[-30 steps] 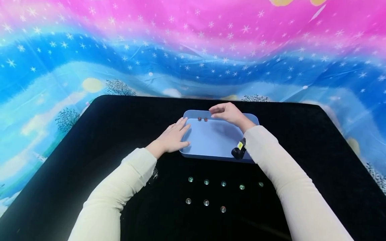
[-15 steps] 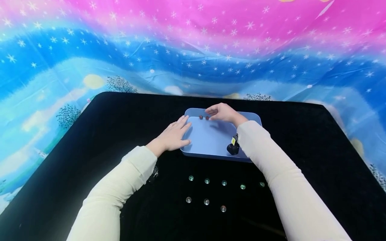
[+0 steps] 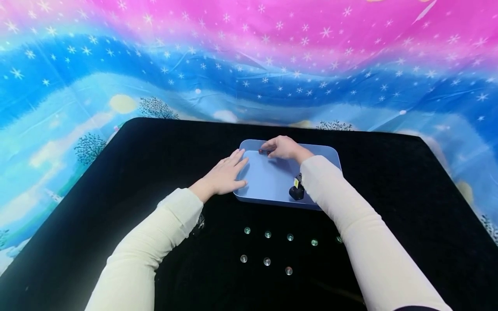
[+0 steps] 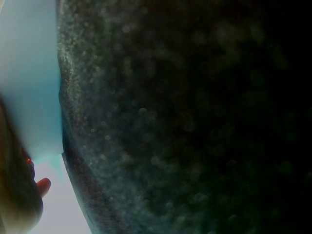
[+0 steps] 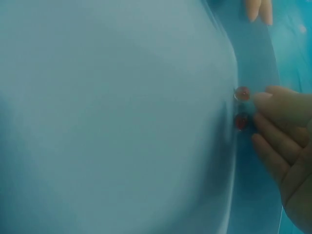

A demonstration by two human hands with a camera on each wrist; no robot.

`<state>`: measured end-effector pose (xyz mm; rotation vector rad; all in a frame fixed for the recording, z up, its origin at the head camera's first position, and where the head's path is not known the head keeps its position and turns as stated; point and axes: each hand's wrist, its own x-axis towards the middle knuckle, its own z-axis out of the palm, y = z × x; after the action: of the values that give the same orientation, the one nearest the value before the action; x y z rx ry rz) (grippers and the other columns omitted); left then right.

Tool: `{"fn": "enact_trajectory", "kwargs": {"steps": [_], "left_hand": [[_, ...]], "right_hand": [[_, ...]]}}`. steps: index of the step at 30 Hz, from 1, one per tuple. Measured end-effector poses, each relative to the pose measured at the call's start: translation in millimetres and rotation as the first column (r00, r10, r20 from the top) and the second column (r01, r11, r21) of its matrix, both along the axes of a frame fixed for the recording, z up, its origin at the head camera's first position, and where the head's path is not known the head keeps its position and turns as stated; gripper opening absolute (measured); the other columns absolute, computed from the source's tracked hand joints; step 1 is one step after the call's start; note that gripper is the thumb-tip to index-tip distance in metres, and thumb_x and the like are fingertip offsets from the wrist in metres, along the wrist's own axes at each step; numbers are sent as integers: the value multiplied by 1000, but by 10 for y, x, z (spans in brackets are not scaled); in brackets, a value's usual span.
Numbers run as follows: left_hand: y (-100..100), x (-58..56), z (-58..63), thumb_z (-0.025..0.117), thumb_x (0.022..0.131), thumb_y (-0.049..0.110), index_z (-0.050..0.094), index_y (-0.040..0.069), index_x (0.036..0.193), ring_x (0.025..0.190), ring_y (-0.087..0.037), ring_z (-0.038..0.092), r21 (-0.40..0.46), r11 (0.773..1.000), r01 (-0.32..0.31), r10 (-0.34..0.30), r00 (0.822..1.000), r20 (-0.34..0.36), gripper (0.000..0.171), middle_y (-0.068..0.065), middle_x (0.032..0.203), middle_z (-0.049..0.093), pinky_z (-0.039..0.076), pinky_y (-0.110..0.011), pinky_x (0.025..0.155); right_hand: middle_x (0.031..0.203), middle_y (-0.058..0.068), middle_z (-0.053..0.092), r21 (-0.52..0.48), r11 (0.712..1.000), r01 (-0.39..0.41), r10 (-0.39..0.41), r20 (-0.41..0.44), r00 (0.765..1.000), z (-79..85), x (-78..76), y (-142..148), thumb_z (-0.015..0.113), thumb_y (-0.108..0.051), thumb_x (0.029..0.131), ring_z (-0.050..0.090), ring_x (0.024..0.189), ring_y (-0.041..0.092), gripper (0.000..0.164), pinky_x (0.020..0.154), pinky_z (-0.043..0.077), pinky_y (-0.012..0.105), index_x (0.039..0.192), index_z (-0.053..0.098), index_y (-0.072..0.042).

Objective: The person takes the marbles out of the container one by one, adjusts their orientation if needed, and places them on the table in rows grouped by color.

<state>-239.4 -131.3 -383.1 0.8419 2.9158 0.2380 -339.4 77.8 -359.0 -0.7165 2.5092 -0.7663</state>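
Observation:
A shallow blue tray [image 3: 268, 181] lies on the black-covered table. My left hand [image 3: 223, 175] rests on its left rim with fingers spread; its fingertips [image 5: 258, 9] also show in the right wrist view. Two reddish-brown marbles [image 5: 242, 93] sit side by side along the tray's far wall. My right hand [image 3: 284, 147] reaches into the tray, its thumb and fingers slightly bent right beside these marbles. In the right wrist view a narrow gap seems to separate the fingertips from the marbles. The head view shows one marble partly hidden by this hand.
Several greenish glass marbles [image 3: 268, 234] form a row on the table in front of the tray. Three clearer marbles [image 3: 266, 261] lie in a nearer row. A black wrist camera [image 3: 297, 192] hangs under the right cuff. A patterned cloth [image 3: 249, 65] stands behind the table.
My right hand has moved left and down toward the two marbles in the tray, now partly covering them. The left hand keeps its place on the rim.

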Motion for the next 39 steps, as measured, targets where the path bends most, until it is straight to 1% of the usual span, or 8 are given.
{"fn": "enact_trajectory", "kwargs": {"steps": [6,11,15,20,24,28,32,39], "left_hand": [[2,2,-1,44,84,44,20,6,138,130,-23,-3,0,1000,5,-5,1000,-8,70,-12,144,2,11,-38,101],[-1,-8,-2,43,85,45,19,7,138,129,-21,-6,-1,1000,0,0,1000,-2,70,-11,144,0,10,-37,101],[-3,-18,-11,43,84,46,19,8,138,129,-19,-8,-4,1000,-6,6,1000,-3,70,-10,144,-1,10,-37,101],[-1,-24,-19,44,84,45,20,8,138,129,-19,-8,12,1000,-5,5,1000,0,70,-10,144,-1,10,-36,101],[4,-27,-7,44,84,46,20,7,138,129,-20,-7,1,1000,-1,1,1000,0,70,-10,144,-1,11,-37,101],[16,-33,14,44,84,45,20,6,138,129,-22,-5,-4,1000,10,-10,1000,-2,70,-12,144,0,12,-38,101],[19,-25,14,44,85,45,19,7,138,129,-21,-6,7,1000,5,-5,1000,8,70,-11,144,0,11,-38,101],[-6,-13,-18,43,84,46,19,8,138,129,-20,-7,5,1000,-4,4,1000,8,70,-10,144,-1,11,-38,101]], "right_hand": [[113,5,56,72,997,-35,40,-66,997,21,37,-22,59,-3,80,49,107,19,36,85,39,33,116,57,-10],[110,8,58,135,991,-14,32,-134,990,41,64,-14,58,-1,80,51,103,21,33,82,41,33,112,60,-8],[107,9,59,149,989,7,15,-147,989,38,71,4,58,0,80,53,100,21,31,82,41,33,110,61,-6],[104,9,61,145,989,2,17,-134,991,31,80,25,57,3,79,54,99,21,29,82,41,32,107,62,-4],[100,9,62,144,990,-6,26,-131,991,27,80,45,56,5,79,55,96,21,27,81,41,32,103,64,-4],[96,8,63,141,990,7,14,-145,989,32,80,67,56,6,78,56,94,20,25,81,41,32,99,66,-5],[96,7,63,126,992,10,9,-147,989,56,86,79,57,4,79,56,93,19,24,80,42,32,100,65,-5],[102,9,61,17,999,42,-40,-108,993,180,130,89,58,-2,81,55,94,19,25,78,43,32,106,62,-5]]}}
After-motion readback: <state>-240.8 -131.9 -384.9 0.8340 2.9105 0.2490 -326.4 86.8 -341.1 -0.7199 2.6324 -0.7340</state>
